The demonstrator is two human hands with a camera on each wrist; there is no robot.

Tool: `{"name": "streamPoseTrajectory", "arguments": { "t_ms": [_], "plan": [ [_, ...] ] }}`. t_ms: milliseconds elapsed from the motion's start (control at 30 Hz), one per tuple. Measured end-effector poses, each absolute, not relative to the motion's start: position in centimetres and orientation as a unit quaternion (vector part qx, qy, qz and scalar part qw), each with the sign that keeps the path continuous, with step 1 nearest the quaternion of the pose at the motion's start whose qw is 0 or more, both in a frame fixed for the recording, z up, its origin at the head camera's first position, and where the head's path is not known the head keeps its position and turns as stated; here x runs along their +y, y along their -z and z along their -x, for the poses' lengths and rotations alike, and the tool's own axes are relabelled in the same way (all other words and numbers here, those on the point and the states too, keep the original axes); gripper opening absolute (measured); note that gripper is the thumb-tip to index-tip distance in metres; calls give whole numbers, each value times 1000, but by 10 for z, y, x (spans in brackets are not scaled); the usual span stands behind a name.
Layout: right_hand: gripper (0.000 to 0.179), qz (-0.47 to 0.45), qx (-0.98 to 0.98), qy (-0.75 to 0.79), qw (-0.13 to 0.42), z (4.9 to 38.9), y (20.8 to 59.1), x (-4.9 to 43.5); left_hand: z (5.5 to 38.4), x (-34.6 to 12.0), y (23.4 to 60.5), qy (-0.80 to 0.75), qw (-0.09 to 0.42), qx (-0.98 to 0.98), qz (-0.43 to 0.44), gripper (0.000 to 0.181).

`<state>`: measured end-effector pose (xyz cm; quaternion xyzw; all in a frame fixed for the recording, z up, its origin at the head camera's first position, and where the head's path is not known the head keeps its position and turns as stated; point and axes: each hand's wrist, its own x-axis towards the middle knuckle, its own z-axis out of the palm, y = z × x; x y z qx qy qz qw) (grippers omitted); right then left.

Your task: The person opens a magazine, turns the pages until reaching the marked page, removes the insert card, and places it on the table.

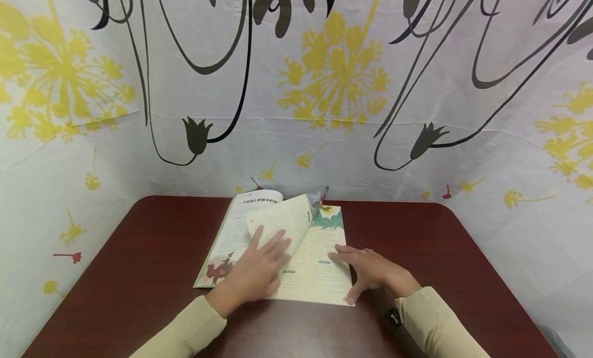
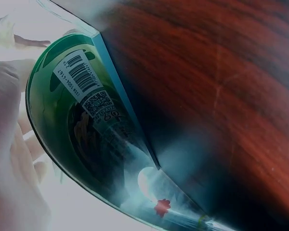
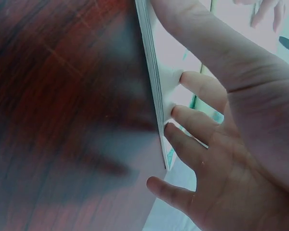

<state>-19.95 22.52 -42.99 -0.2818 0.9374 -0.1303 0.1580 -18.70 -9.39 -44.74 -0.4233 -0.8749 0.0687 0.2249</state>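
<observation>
An open magazine (image 1: 319, 283) lies on the table, with printed text and coloured pictures on its pages. One page (image 1: 282, 219) is lifted and curls over to the left across the spine. My left hand (image 1: 255, 270) rests on that curled page, fingers spread and fairly straight. In the left wrist view, a green cover (image 2: 43, 115) bows up from the table, showing a barcode label (image 2: 79, 72) on its underside. My right hand (image 1: 370, 268) lies at the right page's outer edge, thumb near the lower corner. Its fingertips (image 3: 176, 113) touch the page in the right wrist view.
The dark red wooden table (image 1: 139, 275) has rounded far corners. White cloth (image 1: 296, 157) with yellow and dark plant prints hangs behind it and along both sides. A small black device (image 1: 393, 318) sits at the right cuff.
</observation>
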Motion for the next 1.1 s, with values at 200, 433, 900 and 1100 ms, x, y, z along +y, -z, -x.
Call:
{"name": "streamPoseTrajectory", "arguments": {
  "t_ms": [200,433,900,1100],
  "plan": [
    [108,283,938,124,159,201,430,224,187,-94,445,-82,206,-890,398,45],
    [109,282,938,124,160,202,430,224,186,-95,444,-56,192,-900,386,41],
    [109,282,939,123,154,200,434,226,181,-97,447,-25,160,-924,347,45],
    [110,276,939,126,163,201,434,227,180,-97,448,11,136,-941,310,46]
  ]
}}
